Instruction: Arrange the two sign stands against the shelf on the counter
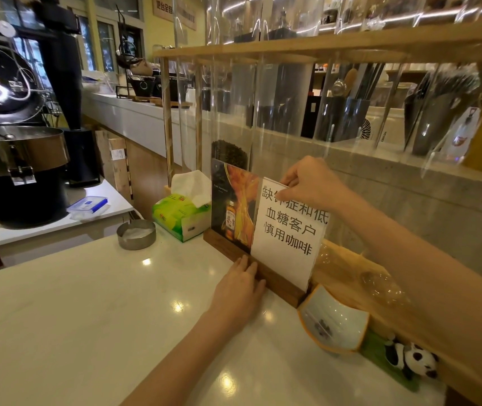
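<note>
Two sign stands stand side by side on the white counter [93,303], close against the wooden shelf [263,49]. The left one [232,209] shows a dark poster with a bottle and orange flames. The right one [288,232] is a white sheet with black Chinese characters in a clear holder on a wooden base [278,281]. My right hand [307,183] pinches the top edge of the white sign. My left hand [238,288] rests flat on the counter, fingertips touching the front of the wooden base.
A green tissue box [179,215] and a metal ashtray [136,234] sit left of the signs. A white-and-orange dish [333,320] and a panda toy [412,358] lie to the right. Tall clear tubes [231,112] hang from the shelf. A coffee roaster [20,159] stands far left.
</note>
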